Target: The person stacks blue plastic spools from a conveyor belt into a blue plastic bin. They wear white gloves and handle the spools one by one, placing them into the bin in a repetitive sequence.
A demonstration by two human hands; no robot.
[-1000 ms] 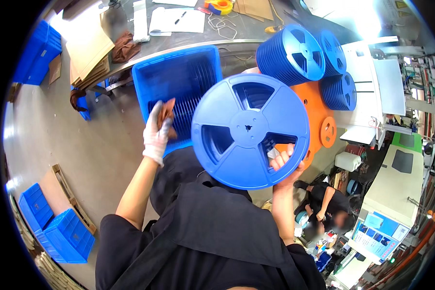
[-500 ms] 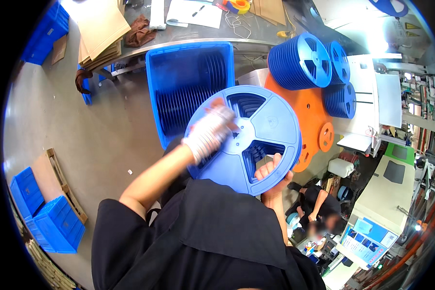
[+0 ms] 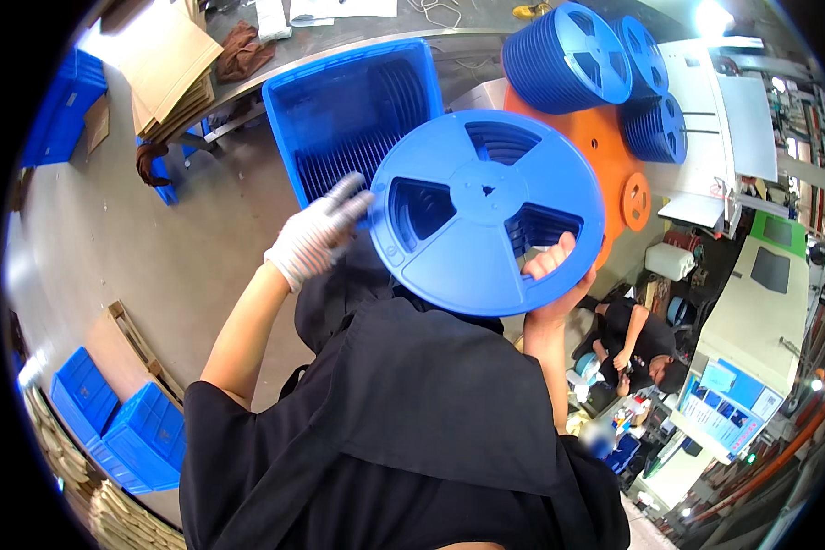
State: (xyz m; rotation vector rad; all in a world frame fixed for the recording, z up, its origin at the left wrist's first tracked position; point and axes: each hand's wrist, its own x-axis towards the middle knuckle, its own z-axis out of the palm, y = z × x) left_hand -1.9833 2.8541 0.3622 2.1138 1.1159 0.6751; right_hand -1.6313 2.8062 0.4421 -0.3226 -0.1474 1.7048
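A stack of blue plastic reels (image 3: 445, 266) is tilted up in front of my chest. Through the cut-out windows of the top reel, more reels show beneath. My bare right hand (image 3: 559, 266) grips the stack at its right, fingers hooked through a window and over the rim. At the stack's left edge, my left hand (image 3: 312, 240) wears a white striped glove, its fingers stretched and apart with nothing in them. Whether its fingertips touch the rim I cannot tell. Just beyond, a blue crate (image 3: 280, 128) holds several more reels standing on edge in rows.
A metal table (image 3: 339, 37) runs along the far side, with flat cardboard (image 3: 160, 69) and a brown cloth (image 3: 245, 50). Several reel stacks (image 3: 568, 60) stand on an orange board (image 3: 596, 142) at right. A co-worker (image 3: 640, 344) is at lower right. Blue crates (image 3: 142, 435) lie at lower left.
My left hand has moved off the top reel's face to its left edge, fingers now spread. The reel stack has turned and sits farther right and higher in view. My head view has shifted.
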